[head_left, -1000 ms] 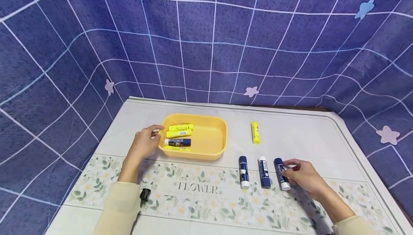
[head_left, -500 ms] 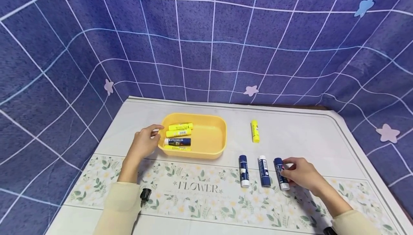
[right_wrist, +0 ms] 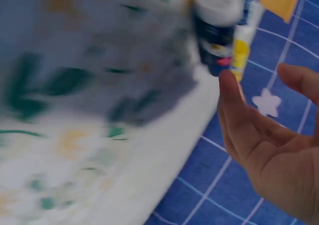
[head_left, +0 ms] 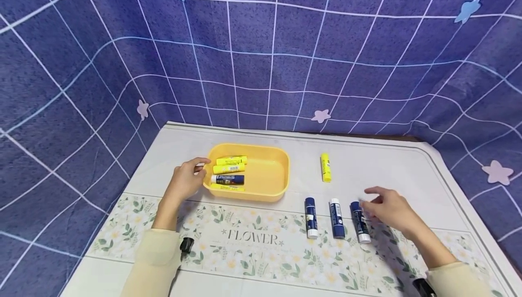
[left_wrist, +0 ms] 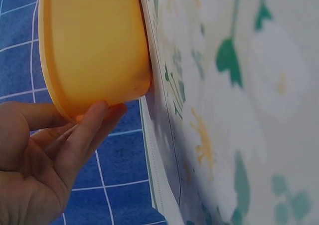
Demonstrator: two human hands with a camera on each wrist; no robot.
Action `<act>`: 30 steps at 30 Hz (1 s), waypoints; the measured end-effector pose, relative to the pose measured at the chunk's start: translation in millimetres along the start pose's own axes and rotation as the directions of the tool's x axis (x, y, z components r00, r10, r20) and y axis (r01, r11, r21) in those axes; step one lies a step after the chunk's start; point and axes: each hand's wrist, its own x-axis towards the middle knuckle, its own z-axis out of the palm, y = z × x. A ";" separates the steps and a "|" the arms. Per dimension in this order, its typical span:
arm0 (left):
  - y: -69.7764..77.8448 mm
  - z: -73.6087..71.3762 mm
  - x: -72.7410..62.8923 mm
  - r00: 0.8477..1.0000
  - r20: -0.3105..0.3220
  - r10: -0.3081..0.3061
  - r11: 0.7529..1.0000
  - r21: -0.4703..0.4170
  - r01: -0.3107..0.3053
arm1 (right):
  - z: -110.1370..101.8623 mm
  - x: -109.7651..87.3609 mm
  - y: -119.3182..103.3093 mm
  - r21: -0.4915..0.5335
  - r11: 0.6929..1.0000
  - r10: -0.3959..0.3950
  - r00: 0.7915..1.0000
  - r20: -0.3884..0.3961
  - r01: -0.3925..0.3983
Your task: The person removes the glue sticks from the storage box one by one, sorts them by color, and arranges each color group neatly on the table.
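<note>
My left hand [head_left: 188, 180] pinches the left rim of a yellow plastic tray [head_left: 267, 196]; the left wrist view has its fingers on the tray's outer wall [left_wrist: 99, 45]. Inside the tray lie yellow glue sticks [head_left: 228, 169] and a navy glue stick with a white end [head_left: 232, 179]. My right hand [head_left: 391, 208] is beside the rightmost navy glue stick [head_left: 360, 222], thumb and fingers spread apart, holding nothing. In the right wrist view its fingertips are close to that stick's far end [right_wrist: 218, 35]; I cannot tell if they touch.
Left of that stick lie a navy glue stick with a white top [head_left: 336, 218] and another with a white bottom [head_left: 311, 218]. A single yellow glue stick [head_left: 326, 168] is farther back. A blue grid-patterned curtain [head_left: 253, 61] borders the white floral tablecloth [head_left: 244, 261].
My right hand has let go of the rightmost navy glue stick and lifted slightly away from it, fingers spreading. The left hand keeps its grip on the tray.
</note>
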 end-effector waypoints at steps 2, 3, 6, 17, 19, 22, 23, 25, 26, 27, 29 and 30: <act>1.0 0.3 0.1 1.000 0.000 -0.001 1.000 -0.002 0.001 | -6.0 4.1 -9.3 0.012 0.998 -0.068 0.997 -0.032 0.068; 1.5 0.4 0.1 1.000 0.001 -0.002 1.000 -0.001 0.002 | -8.1 6.9 -15.2 0.035 0.994 -0.100 0.994 -0.041 0.102; 2.7 0.0 0.1 1.000 0.001 -0.008 1.000 0.002 0.008 | -11.6 16.5 -37.9 0.119 0.972 -0.199 0.979 -0.047 0.204; 1.1 1.4 2.1 1.000 -0.003 -0.004 1.000 -0.006 0.004 | 24.7 73.2 -126.4 0.415 0.842 -0.404 0.913 0.059 0.346; 0.8 2.5 2.1 1.000 -0.003 -0.002 1.000 -0.004 0.002 | 37.0 83.3 -137.5 0.461 0.826 -0.406 0.909 0.090 0.324; 0.5 2.9 0.6 1.000 -0.010 -0.005 1.000 -0.001 0.005 | 55.5 95.5 -153.6 0.492 0.812 -0.423 0.898 0.124 0.314; 0.4 2.8 0.1 1.000 -0.013 -0.006 1.000 0.002 0.006 | 61.3 98.9 -159.1 0.493 0.811 -0.426 0.895 0.132 0.314; 0.3 2.2 -1.0 1.000 -0.017 -0.007 1.000 0.005 0.007 | 71.8 105.5 -169.1 0.480 0.817 -0.433 0.890 0.147 0.318; 0.2 1.8 -1.3 1.000 -0.018 -0.005 1.000 0.006 0.005 | 76.3 108.3 -174.2 0.471 0.821 -0.436 0.887 0.153 0.322; 0.1 1.4 -1.6 1.000 -0.020 -0.003 1.000 0.008 0.004 | 80.8 111.4 -178.8 0.456 0.827 -0.438 0.885 0.158 0.328; -0.4 0.5 -1.9 1.000 -0.023 0.001 1.000 0.011 -0.001 | 88.3 117.4 -187.9 0.437 0.837 -0.436 0.884 0.168 0.330; -0.7 0.0 -1.9 1.000 -0.025 0.004 1.000 0.010 -0.003 | 91.5 120.1 -191.9 0.426 0.841 -0.436 0.883 0.172 0.333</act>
